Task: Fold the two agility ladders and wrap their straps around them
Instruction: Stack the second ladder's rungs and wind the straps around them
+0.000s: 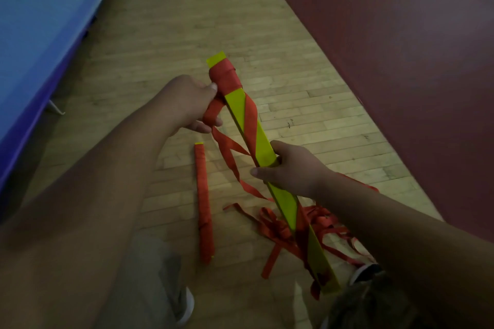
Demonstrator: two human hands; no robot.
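Observation:
A stack of yellow ladder rungs [263, 147] is held slanting above the floor, its far end bound in several turns of red strap [226, 76]. My right hand [290, 168] grips the stack at its middle. My left hand [187, 104] is closed on the red strap just left of the wound far end. The loose strap [291, 224] trails down into a tangled heap on the floor under the stack. A second ladder [204, 203], fully wrapped in red strap, lies on the floor to the left.
The floor is pale wood planks [165, 35]. A blue mat [40, 29] borders it on the left and a dark red mat [401, 35] on the right. My legs and white shoes [185, 307] are at the bottom.

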